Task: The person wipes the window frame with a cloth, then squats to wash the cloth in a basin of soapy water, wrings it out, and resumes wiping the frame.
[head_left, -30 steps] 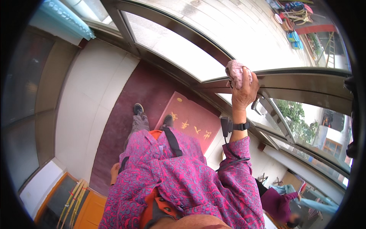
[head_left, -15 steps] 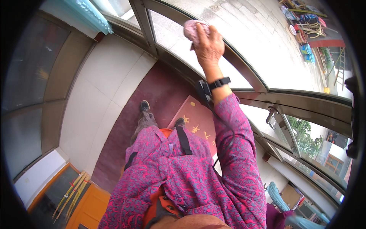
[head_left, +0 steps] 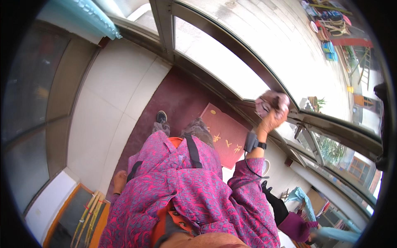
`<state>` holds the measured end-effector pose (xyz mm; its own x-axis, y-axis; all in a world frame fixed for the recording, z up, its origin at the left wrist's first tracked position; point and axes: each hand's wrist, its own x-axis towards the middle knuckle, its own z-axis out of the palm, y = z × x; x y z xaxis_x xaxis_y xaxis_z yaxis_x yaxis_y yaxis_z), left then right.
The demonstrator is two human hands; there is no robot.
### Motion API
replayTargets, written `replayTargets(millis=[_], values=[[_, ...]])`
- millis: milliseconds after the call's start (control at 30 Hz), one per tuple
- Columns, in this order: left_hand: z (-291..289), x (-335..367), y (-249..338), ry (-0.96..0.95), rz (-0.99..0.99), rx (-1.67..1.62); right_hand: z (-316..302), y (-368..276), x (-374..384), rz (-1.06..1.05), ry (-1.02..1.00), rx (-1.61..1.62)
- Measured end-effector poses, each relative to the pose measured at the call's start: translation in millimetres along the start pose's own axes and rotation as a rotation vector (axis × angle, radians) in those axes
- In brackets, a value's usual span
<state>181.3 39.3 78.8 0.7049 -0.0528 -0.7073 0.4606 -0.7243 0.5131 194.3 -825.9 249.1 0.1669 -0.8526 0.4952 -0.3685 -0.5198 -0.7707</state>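
Observation:
My right hand [head_left: 274, 119] grips a crumpled pinkish cloth [head_left: 264, 101] against the metal frame [head_left: 248, 62] of a large window. A dark band with a small device and a cable circles my right wrist. Part of the cloth is hidden by the fingers. My left hand [head_left: 120, 179] hangs low beside my patterned sleeve, near the edge of the dark red mat [head_left: 138, 142]. Its fingers are too small and blurred to make out.
A lighter red mat [head_left: 231, 142] with yellow marks lies by my feet. A window handle [head_left: 298, 131] juts out on the right. Another person in purple [head_left: 294, 226] is at lower right. Bamboo sticks [head_left: 89, 219] lean at lower left; a blue curtain [head_left: 97, 18] hangs at upper left.
My right hand has moved with the cloth down and to the right along the window frame. My left hand has come into view, and more of the other person shows.

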Motion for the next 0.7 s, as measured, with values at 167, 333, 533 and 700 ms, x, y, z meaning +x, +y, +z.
replayTargets(millis=[167, 333, 533, 700], values=[[15.7, 18.5, 55.0, 0.043, -0.306, -0.248, 7.7, 12.6, -1.0, 0.066, 0.21, -0.077], [70.3, 13.8, 125.2, -0.038, -0.267, -0.401, 48.5, -13.3, -1.7, -0.171, 0.032, -0.056], [128.6, -23.4, 129.4, 0.166, -0.039, 0.042, 112.2, -68.1, -10.8, -0.548, -0.143, -0.127], [147.7, -44.3, 85.6, 0.1, -0.071, -0.011, 185.7, -120.3, -21.3, -0.741, -0.347, -0.209]])
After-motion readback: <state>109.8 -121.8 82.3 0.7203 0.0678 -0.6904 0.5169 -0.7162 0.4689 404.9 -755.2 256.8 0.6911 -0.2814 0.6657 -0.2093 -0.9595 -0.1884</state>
